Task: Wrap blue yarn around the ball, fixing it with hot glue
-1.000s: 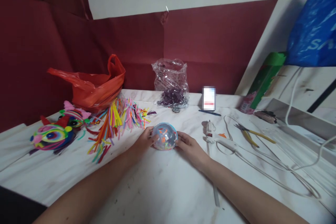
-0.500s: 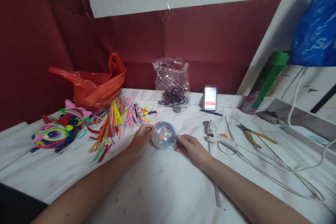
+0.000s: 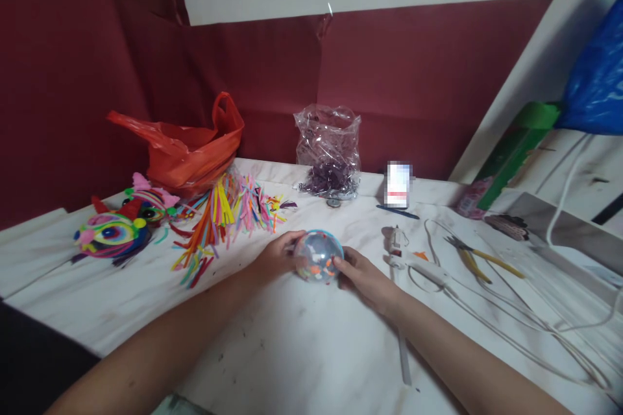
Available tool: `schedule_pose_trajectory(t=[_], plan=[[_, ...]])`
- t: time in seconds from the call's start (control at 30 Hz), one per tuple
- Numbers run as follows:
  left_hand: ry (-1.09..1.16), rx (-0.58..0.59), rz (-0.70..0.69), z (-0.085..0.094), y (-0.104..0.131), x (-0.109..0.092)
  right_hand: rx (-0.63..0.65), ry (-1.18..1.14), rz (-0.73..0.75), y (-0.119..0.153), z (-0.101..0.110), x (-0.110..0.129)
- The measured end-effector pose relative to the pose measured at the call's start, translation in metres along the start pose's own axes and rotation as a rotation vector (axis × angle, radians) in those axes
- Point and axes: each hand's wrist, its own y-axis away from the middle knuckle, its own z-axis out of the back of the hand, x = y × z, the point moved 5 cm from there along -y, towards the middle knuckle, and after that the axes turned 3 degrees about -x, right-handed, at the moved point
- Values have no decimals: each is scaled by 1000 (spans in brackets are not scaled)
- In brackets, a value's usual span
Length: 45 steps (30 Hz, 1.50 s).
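A clear round ball or bowl (image 3: 320, 255) with a light-blue rim and orange and white bits in it is held between my two hands over the table. My left hand (image 3: 281, 254) grips its left side, the fingertips partly hidden behind it. On the right edge, my right hand (image 3: 361, 273) holds on with the thumb against the clear surface. To the right of my right hand lies a white glue gun (image 3: 418, 268) with its cable. Bundles of colourful pipe cleaners (image 3: 219, 211) lie beyond my left hand.
Two colourful decorated figures (image 3: 114, 233) sit at the left, near a red plastic bag (image 3: 189, 159). Behind stand a clear bag (image 3: 328, 152) with dark purple contents and a blurred-out phone-like object (image 3: 398, 187). Yellow-handled pliers (image 3: 479, 259) and white cables lie at the right.
The clear round piece has tilted, its blue rim now toward the far side and the loose bits lower down. My right thumb has come over its front. The camera view has shifted slightly.
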Motion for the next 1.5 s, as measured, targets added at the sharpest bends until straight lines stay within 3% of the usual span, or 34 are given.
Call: schedule_pose_trajectory(t=[0.1,0.3,0.53,0.63,0.7,0.8,1.13,1.37,1.5], plan=[[-3,17,10,-4,1,8,15,19,-18,0,2,1],[0,-143,-91,4,-2,0,-78,218,141,-1,7,12],[-174,-27,-205,-1,6,-16,90,40,201,1,-7,12],[-125,-66,-100,-3,5,-4,95,33,199,1,-6,12],[-44,-29,-35,-6,3,5,94,36,199,1,-5,12],[-9,17,-57,-7,3,5,108,48,213,2,-6,13],[-197,-65,-179,-9,15,-12,88,-98,170,0,-4,10],[-107,43,-101,-14,9,1,97,-140,181,0,-4,11],[5,66,-57,-16,8,7,72,-201,93,1,-4,6]])
